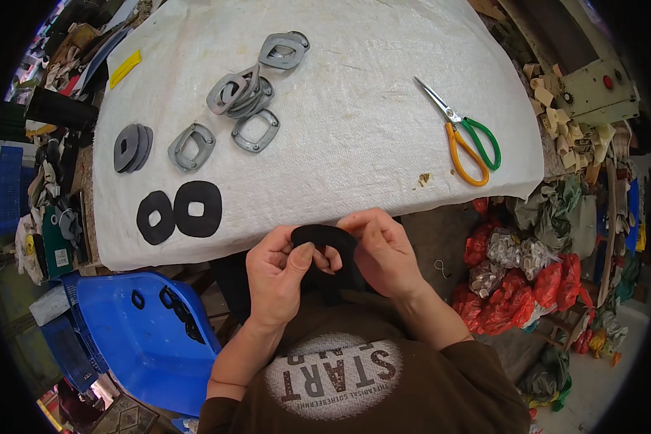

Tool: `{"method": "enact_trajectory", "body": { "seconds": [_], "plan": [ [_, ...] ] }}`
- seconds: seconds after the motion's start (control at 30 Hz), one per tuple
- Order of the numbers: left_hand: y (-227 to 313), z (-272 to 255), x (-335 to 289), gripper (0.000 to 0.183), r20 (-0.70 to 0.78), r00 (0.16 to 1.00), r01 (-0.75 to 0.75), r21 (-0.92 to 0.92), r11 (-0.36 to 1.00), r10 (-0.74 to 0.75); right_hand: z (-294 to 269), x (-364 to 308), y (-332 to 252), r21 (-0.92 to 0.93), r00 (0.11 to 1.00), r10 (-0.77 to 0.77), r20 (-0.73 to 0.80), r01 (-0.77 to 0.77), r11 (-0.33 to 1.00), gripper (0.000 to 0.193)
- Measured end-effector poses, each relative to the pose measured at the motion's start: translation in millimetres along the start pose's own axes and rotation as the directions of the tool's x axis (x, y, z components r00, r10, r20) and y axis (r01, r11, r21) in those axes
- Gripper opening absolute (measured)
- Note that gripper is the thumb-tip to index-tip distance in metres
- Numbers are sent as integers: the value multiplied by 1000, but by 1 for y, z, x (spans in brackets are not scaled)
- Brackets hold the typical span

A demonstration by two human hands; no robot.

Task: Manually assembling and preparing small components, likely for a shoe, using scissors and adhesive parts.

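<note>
Close to the table's front edge, my left hand [276,278] and my right hand [385,253] pinch a black fabric ring [321,234] between them, one at each side. The ring is bent, and some of my left fingers show beneath it. Two similar black rings [198,210] with squarish holes lie flat on the table's left front. Beyond them are a grey metal frame [181,149], another grey frame [247,139] and a heap of several more [236,92]. A small stack of grey rings [126,150] lies at the far left.
Scissors [453,123] with orange and green handles lie on the white-covered table [354,130], right side. A yellow strip [125,69] is at the back left. Below left stands a blue basin [134,347] holding several black rings. Red plastic bags [510,300] sit at right.
</note>
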State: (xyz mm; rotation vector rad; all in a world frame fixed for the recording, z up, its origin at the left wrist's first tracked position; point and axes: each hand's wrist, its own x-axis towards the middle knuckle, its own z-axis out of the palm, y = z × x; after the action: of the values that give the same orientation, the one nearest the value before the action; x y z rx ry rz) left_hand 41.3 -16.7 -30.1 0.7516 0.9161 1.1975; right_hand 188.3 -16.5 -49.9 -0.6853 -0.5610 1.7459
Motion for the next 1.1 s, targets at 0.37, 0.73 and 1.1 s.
{"method": "enact_trajectory", "body": {
  "seconds": [0.37,0.73,1.1],
  "plan": [
    [-6,-8,-5,19,-43,996,-64,188,980,73,11,-4,2,-300,968,-249,5,239,923,15],
    [-1,-2,-5,20,37,997,-72,10,997,71,5,3,13,269,985,-28,168,-19,963,17],
    [6,-7,-3,21,17,994,-104,316,943,103,2,6,-16,-249,993,25,115,5,969,16]
  ]
}}
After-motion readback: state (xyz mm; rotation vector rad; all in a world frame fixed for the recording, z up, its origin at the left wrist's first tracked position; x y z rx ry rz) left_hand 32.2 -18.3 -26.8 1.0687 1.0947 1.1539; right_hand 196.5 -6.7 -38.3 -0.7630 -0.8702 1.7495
